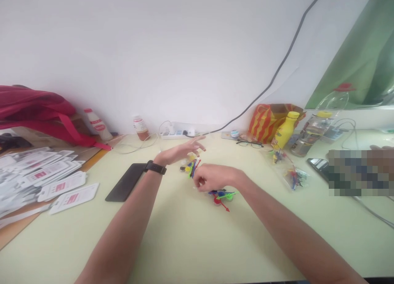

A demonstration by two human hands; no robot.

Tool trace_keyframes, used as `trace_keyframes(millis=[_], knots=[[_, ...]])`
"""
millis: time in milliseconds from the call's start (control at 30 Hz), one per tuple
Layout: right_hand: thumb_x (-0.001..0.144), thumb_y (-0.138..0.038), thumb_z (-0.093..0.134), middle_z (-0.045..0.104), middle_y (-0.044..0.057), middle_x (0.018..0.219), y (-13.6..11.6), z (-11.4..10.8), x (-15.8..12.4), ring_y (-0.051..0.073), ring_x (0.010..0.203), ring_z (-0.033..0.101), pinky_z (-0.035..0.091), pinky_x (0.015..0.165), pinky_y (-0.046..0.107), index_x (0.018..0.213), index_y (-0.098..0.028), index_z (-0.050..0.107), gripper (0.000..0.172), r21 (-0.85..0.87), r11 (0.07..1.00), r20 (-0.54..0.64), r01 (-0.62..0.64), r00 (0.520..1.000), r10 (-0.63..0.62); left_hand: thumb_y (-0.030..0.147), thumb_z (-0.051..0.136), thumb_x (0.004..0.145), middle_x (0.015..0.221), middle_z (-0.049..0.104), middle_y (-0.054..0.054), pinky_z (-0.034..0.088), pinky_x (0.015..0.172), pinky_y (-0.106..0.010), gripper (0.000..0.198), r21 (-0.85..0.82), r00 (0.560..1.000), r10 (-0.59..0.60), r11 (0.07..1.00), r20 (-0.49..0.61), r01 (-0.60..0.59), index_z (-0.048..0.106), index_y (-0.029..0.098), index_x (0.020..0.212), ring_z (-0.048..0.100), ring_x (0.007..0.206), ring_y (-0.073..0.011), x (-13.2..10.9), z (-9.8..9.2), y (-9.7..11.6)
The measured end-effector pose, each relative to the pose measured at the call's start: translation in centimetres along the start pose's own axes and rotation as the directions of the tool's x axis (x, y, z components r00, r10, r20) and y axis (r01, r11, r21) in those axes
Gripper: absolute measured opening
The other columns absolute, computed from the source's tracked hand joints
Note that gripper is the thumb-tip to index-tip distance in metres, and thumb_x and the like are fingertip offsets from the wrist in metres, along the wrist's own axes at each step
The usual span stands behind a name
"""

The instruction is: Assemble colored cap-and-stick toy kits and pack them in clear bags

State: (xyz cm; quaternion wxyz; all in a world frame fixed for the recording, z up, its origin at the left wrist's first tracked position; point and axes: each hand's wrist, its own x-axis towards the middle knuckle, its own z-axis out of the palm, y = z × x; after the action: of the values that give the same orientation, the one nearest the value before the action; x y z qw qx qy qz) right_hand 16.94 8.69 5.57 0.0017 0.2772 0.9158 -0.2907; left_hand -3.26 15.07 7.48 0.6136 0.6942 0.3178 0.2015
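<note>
My left hand [181, 150], with a black watch on its wrist, is open and its fingers stretch out just above a small group of plastic pieces [187, 168] in yellow, blue, green and red. Beside it, my right hand [214, 178] is closed, palm side down, its fingers curled together. What those fingers hold, if anything, is hidden. Under and in front of the right hand lies a second group of coloured plastic pieces [221, 197]. It shows a red disc with an arrow-shaped pointer, a green disc and blue parts.
A black phone [124, 183] lies by my left forearm, and white badges [61, 185] pile up at left. Glasses [250, 143], a yellow bottle [285, 130] and bagged coloured parts [294, 178] are at right. A power strip [177, 134] sits along the wall.
</note>
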Motion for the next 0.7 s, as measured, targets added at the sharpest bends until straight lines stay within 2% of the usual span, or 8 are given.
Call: trace_keyframes(millis=[133, 267, 367, 500, 567, 600, 633, 700], knots=[[0.081, -0.014, 0.062, 0.068, 0.000, 0.076, 0.5, -2.5, -2.0, 0.012, 0.066, 0.058, 0.042, 0.061, 0.023, 0.078, -0.015, 0.068, 0.007, 0.086, 0.996, -0.204, 0.005, 0.979, 0.012, 0.041, 0.059, 0.098, 0.140, 0.055, -0.011, 0.047, 0.084, -0.033, 0.064, -0.008, 1.000, 0.004, 1.000, 0.002, -0.004, 0.039, 0.034, 0.158, 0.058, 0.111, -0.0241, 0.1, -0.1, -0.3], [0.080, -0.014, 0.061, 0.071, 0.002, 0.074, 1.0, -5.0, -4.4, 0.014, 0.067, 0.064, 0.044, 0.059, 0.023, 0.082, -0.015, 0.073, 0.013, 0.188, 0.982, -0.413, -0.019, 0.905, 0.096, 0.042, 0.059, 0.098, 0.140, 0.055, -0.011, 0.046, 0.086, -0.033, 0.069, -0.004, 1.000, 0.004, 1.000, 0.006, -0.004, 0.032, 0.035, 0.161, 0.057, 0.110, -0.0233, 0.2, 0.0, -0.3], [0.083, -0.022, 0.066, 0.073, 0.005, 0.075, 1.7, -6.6, -6.6, 0.016, 0.068, 0.067, 0.047, 0.058, 0.024, 0.088, -0.015, 0.077, 0.014, 0.297, 0.954, -0.576, -0.034, 0.791, 0.208, 0.043, 0.058, 0.099, 0.140, 0.056, -0.011, 0.045, 0.086, -0.033, 0.068, 0.018, 1.000, -0.012, 1.000, 0.021, 0.012, 0.032, 0.035, 0.162, 0.056, 0.109, -0.0229, 0.3, 0.2, -0.2], [0.081, -0.032, 0.075, 0.073, 0.006, 0.075, 3.6, -8.3, -9.3, 0.018, 0.072, 0.068, 0.053, 0.063, 0.026, 0.092, -0.017, 0.080, 0.020, 0.402, 0.912, -0.788, 0.074, 0.536, 0.304, 0.044, 0.057, 0.099, 0.139, 0.057, -0.009, 0.044, 0.091, -0.034, 0.066, 0.049, 0.999, 0.003, 0.999, 0.052, -0.006, 0.035, 0.035, 0.161, 0.056, 0.109, -0.0221, 0.4, 0.4, -0.1], [0.080, -0.034, 0.078, 0.073, 0.007, 0.075, 4.5, -8.7, -9.9, 0.018, 0.069, 0.068, 0.054, 0.063, 0.027, 0.091, -0.017, 0.080, 0.021, 0.427, 0.896, -0.844, 0.118, 0.408, 0.348, 0.044, 0.057, 0.099, 0.138, 0.058, -0.008, 0.044, 0.093, -0.035, 0.065, 0.048, 0.998, 0.016, 0.999, 0.067, -0.019, 0.036, 0.037, 0.160, 0.056, 0.108, -0.0215, 0.5, 0.8, -0.1], [0.079, -0.034, 0.078, 0.073, 0.007, 0.076, 4.9, -8.8, -10.0, 0.018, 0.068, 0.068, 0.055, 0.062, 0.028, 0.091, -0.017, 0.080, 0.022, 0.432, 0.892, -0.857, 0.132, 0.367, 0.361, 0.044, 0.057, 0.099, 0.138, 0.058, -0.008, 0.044, 0.093, -0.036, 0.065, 0.048, 0.997, 0.020, 0.999, 0.075, -0.023, 0.036, 0.038, 0.160, 0.056, 0.107, -0.0212, 0.6, 1.0, -0.1], [0.078, -0.033, 0.079, 0.074, 0.007, 0.077, 5.1, -8.8, -10.0, 0.018, 0.067, 0.068, 0.055, 0.062, 0.028, 0.091, -0.017, 0.079, 0.022, 0.437, 0.888, -0.861, 0.141, 0.351, 0.368, 0.044, 0.057, 0.098, 0.137, 0.059, -0.008, 0.044, 0.093, -0.036, 0.065, 0.048, 0.996, 0.023, 0.998, 0.084, -0.027, 0.036, 0.038, 0.160, 0.057, 0.106, -0.0210, 0.8, 1.3, -0.1], [0.076, -0.031, 0.081, 0.074, 0.006, 0.077, 5.2, -8.6, -9.7, 0.018, 0.067, 0.069, 0.056, 0.062, 0.028, 0.092, -0.017, 0.077, 0.022, 0.450, 0.881, -0.845, 0.149, 0.390, 0.366, 0.044, 0.058, 0.097, 0.137, 0.059, -0.008, 0.045, 0.093, -0.037, 0.066, 0.048, 0.994, 0.031, 0.998, 0.107, -0.036, 0.037, 0.038, 0.159, 0.057, 0.105, -0.0211, 1.1, 1.9, 0.0]])
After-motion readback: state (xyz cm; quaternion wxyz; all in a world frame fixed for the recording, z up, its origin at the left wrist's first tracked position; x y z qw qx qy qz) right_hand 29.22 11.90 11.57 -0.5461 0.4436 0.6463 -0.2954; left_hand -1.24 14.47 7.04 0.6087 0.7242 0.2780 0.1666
